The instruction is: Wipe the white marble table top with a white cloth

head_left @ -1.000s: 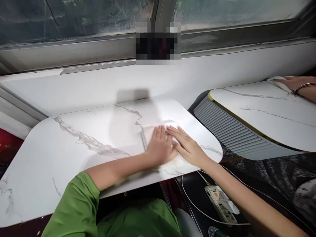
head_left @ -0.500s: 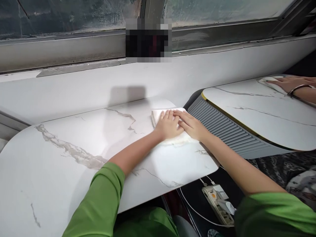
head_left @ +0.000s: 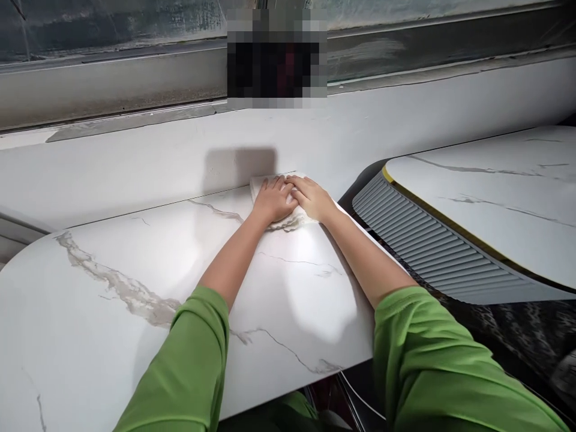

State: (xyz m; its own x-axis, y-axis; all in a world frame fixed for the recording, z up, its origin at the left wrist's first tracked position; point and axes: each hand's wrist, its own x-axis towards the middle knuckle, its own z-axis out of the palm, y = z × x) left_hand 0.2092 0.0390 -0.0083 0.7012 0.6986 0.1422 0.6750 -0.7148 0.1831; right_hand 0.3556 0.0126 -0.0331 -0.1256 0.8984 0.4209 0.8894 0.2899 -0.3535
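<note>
- I see left hand [head_left: 273, 201] flat on cloth [head_left: 288, 224], fingers extended.
- Right hand [head_left: 312, 197] also flat on it, unclenched.
- Cloth lies on table [head_left: 270, 294], near wall [head_left: 157, 159].

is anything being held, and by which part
Nothing is visibly gripped; the left hand and right hand lie flat on top of the cloth.

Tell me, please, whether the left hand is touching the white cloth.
Touching: the head view shows the left hand lying on the white cloth, with no visible gap.
</note>
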